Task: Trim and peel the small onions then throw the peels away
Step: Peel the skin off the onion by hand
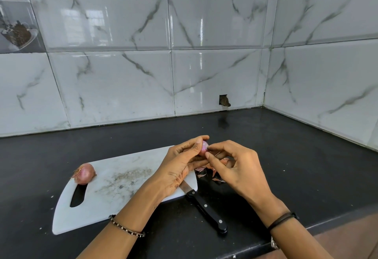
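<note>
Clutching small onion (205, 146) in grip of left hand (180, 168); pinching its skin with right hand (235, 166); half-covering knife (206, 209), peels (218, 180); unpeeled onion (84, 174) apart on board (122, 193).

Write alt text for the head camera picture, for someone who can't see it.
The left hand holds a small onion while the right hand picks at its skin, above a black counter. An unpeeled onion lies on a white cutting board; a knife lies at its right edge, loose peels nearby.
</note>
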Action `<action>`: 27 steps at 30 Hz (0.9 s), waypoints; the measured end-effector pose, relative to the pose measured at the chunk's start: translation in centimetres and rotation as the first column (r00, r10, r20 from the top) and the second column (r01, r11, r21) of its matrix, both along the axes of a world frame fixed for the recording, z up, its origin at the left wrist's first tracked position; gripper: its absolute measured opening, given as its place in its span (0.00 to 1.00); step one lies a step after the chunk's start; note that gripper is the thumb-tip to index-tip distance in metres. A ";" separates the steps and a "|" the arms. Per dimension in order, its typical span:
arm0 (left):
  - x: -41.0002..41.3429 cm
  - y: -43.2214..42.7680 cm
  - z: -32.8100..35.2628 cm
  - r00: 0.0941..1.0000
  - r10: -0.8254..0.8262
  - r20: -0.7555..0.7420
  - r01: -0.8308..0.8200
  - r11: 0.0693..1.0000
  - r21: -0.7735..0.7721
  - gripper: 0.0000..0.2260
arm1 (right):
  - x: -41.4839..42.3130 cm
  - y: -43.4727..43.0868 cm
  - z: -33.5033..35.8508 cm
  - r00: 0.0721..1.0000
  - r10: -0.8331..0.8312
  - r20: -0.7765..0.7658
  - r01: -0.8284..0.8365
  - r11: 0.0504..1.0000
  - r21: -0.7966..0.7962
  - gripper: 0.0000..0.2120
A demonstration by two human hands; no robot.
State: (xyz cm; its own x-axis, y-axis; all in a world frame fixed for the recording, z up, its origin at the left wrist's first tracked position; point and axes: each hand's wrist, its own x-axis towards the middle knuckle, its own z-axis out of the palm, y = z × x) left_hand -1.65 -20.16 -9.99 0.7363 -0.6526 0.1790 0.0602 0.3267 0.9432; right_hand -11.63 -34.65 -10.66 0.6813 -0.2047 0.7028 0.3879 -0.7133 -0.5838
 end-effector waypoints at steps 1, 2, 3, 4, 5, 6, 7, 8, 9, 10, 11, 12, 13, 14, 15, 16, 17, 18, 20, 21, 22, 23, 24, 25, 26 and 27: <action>0.0 0.0 0.0 1.000 -0.003 0.006 0.003 1.000 -0.002 0.17 | 0.0 0.0 0.0 1.000 -0.003 -0.003 0.003 1.000 -0.007 0.07; 0.0 0.0 0.0 1.000 -0.007 0.018 0.007 1.000 0.000 0.17 | 0.0 -0.1 -0.1 1.000 -0.007 -0.005 0.007 1.000 -0.009 0.07; -0.1 0.0 0.0 0.999 -0.013 0.031 0.013 1.000 0.005 0.17 | -0.1 -0.1 -0.1 1.000 -0.009 -0.005 0.009 1.000 -0.004 0.06; -0.1 0.0 0.0 0.999 -0.017 0.046 0.017 1.000 0.011 0.17 | -0.1 -0.1 -0.1 1.000 -0.008 -0.003 0.008 1.000 0.001 0.06; -0.2 -0.1 0.0 0.998 -0.022 0.063 0.021 1.000 0.019 0.17 | -0.2 -0.2 -0.1 1.000 -0.009 -0.001 0.009 1.000 0.004 0.05; -0.2 -0.1 0.0 0.996 -0.021 0.086 0.018 0.999 0.031 0.16 | -0.2 -0.1 -0.1 1.000 -0.009 -0.001 0.009 1.000 0.006 0.04; -0.2 0.0 0.0 0.994 -0.015 0.112 0.009 0.999 0.051 0.16 | -0.3 -0.1 -0.1 1.000 -0.007 -0.005 0.007 1.000 0.006 0.04; -0.1 0.1 -0.1 0.989 -0.004 0.148 -0.008 0.997 0.082 0.15 | -0.3 -0.1 0.0 1.000 -0.006 -0.008 0.006 1.000 0.002 0.03; 0.0 0.2 -0.1 0.982 0.003 0.188 -0.027 0.992 0.121 0.15 | -0.3 -0.1 0.0 1.000 -0.005 -0.011 0.005 1.000 -0.003 0.03; 0.0 0.3 -0.1 0.975 0.005 0.222 -0.042 0.986 0.162 0.15 | -0.3 -0.1 0.0 1.000 -0.003 -0.016 0.003 1.000 0.001 0.02; 0.0 0.5 -0.2 0.970 -0.003 0.243 -0.046 0.980 0.195 0.16 | -0.2 -0.1 -0.1 1.000 0.001 -0.023 -0.001 1.000 0.012 0.02; 0.0 0.6 -0.2 0.967 -0.009 0.253 -0.047 0.976 0.213 0.16 | -0.2 -0.1 -0.1 1.000 0.004 -0.028 -0.004 1.000 0.019 0.02; -0.2 0.7 -0.2 0.967 -0.014 0.256 -0.046 0.973 0.225 0.16 | -0.2 0.0 -0.1 1.000 0.002 -0.029 -0.001 1.000 0.018 0.03; -0.2 0.7 -0.3 0.966 -0.018 0.259 -0.045 0.971 0.235 0.17 | -0.1 0.0 -0.2 1.000 -0.005 -0.029 0.005 1.000 0.011 0.04; -0.3 0.7 -0.3 0.966 -0.019 0.257 -0.045 0.969 0.243 0.17 | -0.1 -0.1 -0.2 1.000 -0.012 -0.029 0.012 1.000 0.006 0.04; -0.5 0.6 -0.2 0.968 -0.015 0.249 -0.047 0.969 0.243 0.18 | -0.1 0.0 -0.2 0.999 -0.016 -0.029 0.016 1.000 0.002 0.05; -0.7 0.4 -0.3 0.972 -0.006 0.233 -0.050 0.971 0.232 0.18 | -0.1 0.0 -0.2 0.999 -0.021 -0.030 0.021 1.000 -0.004 0.06; -0.8 0.2 -0.3 0.978 0.012 0.210 -0.058 0.975 0.215 0.18 | 0.0 0.0 -0.2 0.999 -0.026 -0.032 0.025 1.000 -0.011 0.06; -1.1 -0.2 -0.2 0.985 0.045 0.168 -0.076 0.980 0.183 0.18 | 0.1 0.1 -0.2 0.999 -0.035 -0.041 0.034 0.999 -0.026 0.07; -1.2 -0.3 -0.2 0.986 0.054 0.157 -0.080 0.982 0.169 0.18 | 0.1 0.2 -0.2 0.998 -0.038 -0.046 0.036 0.999 -0.028 0.08; -1.2 -0.4 -0.1 0.987 0.059 0.147 -0.082 0.985 0.154 0.18 | 0.1 0.3 -0.2 0.998 -0.037 -0.048 0.036 0.999 -0.026 0.08; -1.2 -0.4 0.0 0.989 0.066 0.134 -0.084 0.987 0.136 0.16 | 0.0 0.3 -0.1 0.998 -0.031 -0.047 0.030 0.999 -0.019 0.08; -1.1 -0.4 0.0 0.990 0.072 0.120 -0.087 0.989 0.119 0.14 | -0.1 0.3 -0.1 0.999 -0.024 -0.039 0.023 1.000 -0.008 0.07; -1.0 -0.3 0.0 0.991 0.074 0.108 -0.085 0.991 0.104 0.13 | -0.2 0.3 0.0 1.000 -0.018 -0.023 0.018 1.000 0.007 0.07; -0.9 -0.3 0.0 0.993 0.072 0.099 -0.081 0.993 0.090 0.13 | -0.3 0.2 0.0 1.000 -0.018 -0.005 0.018 1.000 0.023 0.06; -0.8 -0.3 0.0 0.994 0.067 0.090 -0.074 0.994 0.076 0.13 | -0.4 0.2 0.1 1.000 -0.024 0.009 0.023 0.999 0.036 0.06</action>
